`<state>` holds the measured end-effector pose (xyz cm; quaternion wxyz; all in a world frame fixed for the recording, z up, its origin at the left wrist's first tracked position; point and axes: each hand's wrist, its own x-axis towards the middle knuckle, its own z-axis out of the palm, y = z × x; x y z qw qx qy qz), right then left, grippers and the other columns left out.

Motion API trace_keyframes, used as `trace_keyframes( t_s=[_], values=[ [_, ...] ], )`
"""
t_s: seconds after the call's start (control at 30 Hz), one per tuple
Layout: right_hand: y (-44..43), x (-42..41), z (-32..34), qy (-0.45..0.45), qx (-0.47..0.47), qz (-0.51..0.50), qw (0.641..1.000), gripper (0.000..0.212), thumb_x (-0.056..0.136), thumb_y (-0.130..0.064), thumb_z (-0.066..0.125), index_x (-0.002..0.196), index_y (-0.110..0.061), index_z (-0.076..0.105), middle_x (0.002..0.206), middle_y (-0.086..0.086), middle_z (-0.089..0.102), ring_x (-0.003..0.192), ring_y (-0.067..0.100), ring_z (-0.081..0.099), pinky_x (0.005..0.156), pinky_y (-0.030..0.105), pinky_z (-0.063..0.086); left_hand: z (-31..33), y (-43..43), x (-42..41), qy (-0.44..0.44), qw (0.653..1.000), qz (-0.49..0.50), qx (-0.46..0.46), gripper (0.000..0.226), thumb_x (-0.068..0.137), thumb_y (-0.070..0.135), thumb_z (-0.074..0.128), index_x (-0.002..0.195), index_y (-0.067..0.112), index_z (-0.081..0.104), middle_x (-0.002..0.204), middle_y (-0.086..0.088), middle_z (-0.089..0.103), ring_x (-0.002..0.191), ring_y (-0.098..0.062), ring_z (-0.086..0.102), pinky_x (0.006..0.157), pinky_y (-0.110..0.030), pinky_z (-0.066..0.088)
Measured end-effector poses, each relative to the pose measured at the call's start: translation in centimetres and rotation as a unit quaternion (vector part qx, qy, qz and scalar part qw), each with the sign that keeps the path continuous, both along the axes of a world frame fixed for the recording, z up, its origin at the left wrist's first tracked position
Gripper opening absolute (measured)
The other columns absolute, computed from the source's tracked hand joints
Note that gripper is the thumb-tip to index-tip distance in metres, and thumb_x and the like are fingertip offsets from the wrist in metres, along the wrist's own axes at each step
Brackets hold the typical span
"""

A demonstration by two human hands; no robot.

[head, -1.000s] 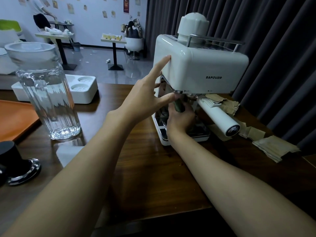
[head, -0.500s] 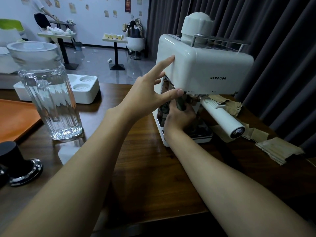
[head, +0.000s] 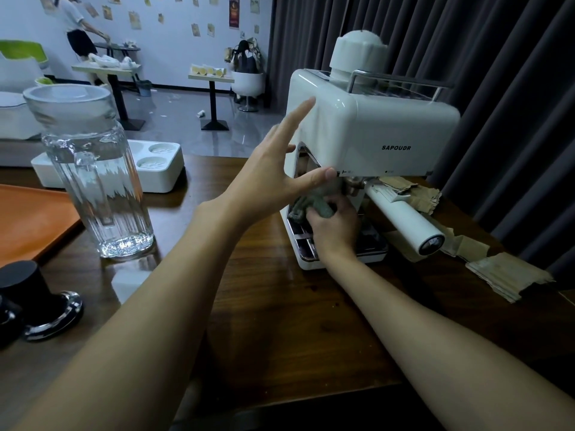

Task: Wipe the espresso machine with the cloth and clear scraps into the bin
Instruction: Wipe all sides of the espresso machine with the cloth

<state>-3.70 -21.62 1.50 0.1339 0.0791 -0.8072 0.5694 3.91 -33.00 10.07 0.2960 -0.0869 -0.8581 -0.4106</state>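
My hands at the glossy white espresso machine [head: 373,132], cloth under its brew head

My left hand [head: 273,175] braces the smooth, rounded casing with straight, spread fingers, thumb on the lower front edge. My right hand [head: 334,228] curls round the crumpled grey-green cloth [head: 314,202], held above the shiny metal drip tray [head: 371,244]. Torn brown paper scraps [head: 510,275] lie on the dark wooden table [head: 280,306], right of the machine; a ribbed glass jar [head: 93,181] stands left.

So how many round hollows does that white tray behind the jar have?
2. One hollow lies at the far right of the tray, the other just in front of it. The jar hides the tray's left part, so more may exist.
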Motion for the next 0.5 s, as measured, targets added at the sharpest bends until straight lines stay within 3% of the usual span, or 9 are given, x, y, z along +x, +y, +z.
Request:
trace_keyframes(
  t_s=[0.07, 0.13, 0.27, 0.37, 0.43, 0.5],
  values=[
    [1.6, -0.4, -0.6, 0.032, 0.13, 0.029, 0.991, 0.04, 0.073, -0.05, 0.072, 0.103, -0.025, 0.063, 0.107, 0.001, 0.065, 0.105, 0.022, 0.059, 0.092, 0.039, 0.047, 0.4, 0.1, -0.1, 0.015, 1.0, -0.015, -0.007, 0.095, 0.082, 0.048, 0.075, 0.153, 0.047, 0.012, 0.148, 0.025, 0.023, 0.138, -0.01, 0.039, 0.109, -0.031, 0.041],
    [2.3, -0.3, -0.7, 0.029, 0.188, 0.071, 0.979, 0.046, 0.07, -0.063, 0.069, 0.101, -0.029, 0.065, 0.107, -0.002, 0.064, 0.104, 0.02, 0.059, 0.094, 0.045, 0.047, 0.7, 0.2, -0.3, 0.018, 0.999, -0.028, -0.018, 0.094, 0.083, 0.043, 0.075, 0.154, 0.045, 0.013, 0.144, 0.032, 0.02, 0.141, -0.006, 0.033, 0.113, -0.032, 0.039],
    [3.1, 0.0, -1.1, 0.075, 0.281, 0.08, 0.954, 0.033, 0.08, -0.05, 0.07, 0.104, -0.028, 0.066, 0.113, -0.005, 0.062, 0.11, 0.021, 0.056, 0.101, 0.047, 0.038, 0.7, 0.3, -0.5, 0.013, 1.0, -0.025, -0.013, 0.091, 0.083, 0.042, 0.076, 0.152, 0.047, 0.017, 0.143, 0.028, 0.027, 0.136, -0.001, 0.034, 0.113, -0.031, 0.037],
    [4.6, -0.1, -0.6, 0.074, 0.295, 0.077, 0.95, 0.022, 0.084, -0.04, 0.07, 0.099, -0.024, 0.067, 0.1, -0.005, 0.061, 0.097, 0.016, 0.056, 0.083, 0.032, 0.037, 0.6, 0.4, -0.2, 0.005, 1.0, -0.019, -0.008, 0.091, 0.083, 0.042, 0.077, 0.151, 0.051, 0.016, 0.139, 0.029, 0.027, 0.132, 0.0, 0.037, 0.112, -0.03, 0.038],
    [6.0, -0.8, -0.5, 0.034, 0.254, 0.067, 0.964, 0.025, 0.088, -0.031, 0.068, 0.108, -0.016, 0.066, 0.104, 0.001, 0.064, 0.102, 0.022, 0.06, 0.077, 0.027, 0.038, 0.5, 0.4, -0.1, 0.002, 1.0, -0.02, -0.008, 0.092, 0.083, 0.042, 0.077, 0.151, 0.052, 0.015, 0.142, 0.028, 0.027, 0.135, -0.002, 0.036, 0.114, -0.032, 0.038],
    [7.0, -1.3, -0.5, -0.026, 0.185, 0.058, 0.981, 0.039, 0.092, -0.026, 0.064, 0.127, -0.01, 0.057, 0.123, 0.008, 0.062, 0.116, 0.027, 0.056, 0.088, 0.027, 0.041, 0.5, 0.5, -0.1, -0.005, 1.0, -0.019, -0.004, 0.091, 0.083, 0.042, 0.076, 0.15, 0.054, 0.014, 0.141, 0.026, 0.028, 0.135, -0.003, 0.037, 0.113, -0.033, 0.038]
  ],
)
